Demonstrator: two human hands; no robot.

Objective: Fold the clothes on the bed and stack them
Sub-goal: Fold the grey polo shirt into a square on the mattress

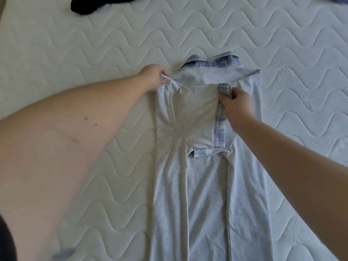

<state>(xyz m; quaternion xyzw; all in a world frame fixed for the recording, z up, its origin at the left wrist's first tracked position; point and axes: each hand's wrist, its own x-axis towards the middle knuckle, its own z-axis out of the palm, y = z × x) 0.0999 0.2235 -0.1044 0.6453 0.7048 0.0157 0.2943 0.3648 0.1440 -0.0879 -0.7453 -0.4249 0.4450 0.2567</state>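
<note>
Head view: grey shirt (203,185) lies lengthwise on our mattress (75,53). Our left hand (153,77) pinches its shoulder edge; our right hand (234,102) pinches the plaid-trimmed sleeve (195,121). Risk: uneven pull could skew the fold, bunching fabric.

The grey garment (190,185) runs off the frame at 6 o'clock, so its lower end is unseen. A dark item (105,5) at 11 o'clock is cut by the top edge. A blue scrap (339,0) at 1 o'clock is blurred and mostly out of view. The left hand (153,77) hides its own fingertips in the cloth. A bluish patch (63,254) at 7 o'clock is too blurred to identify.
</note>
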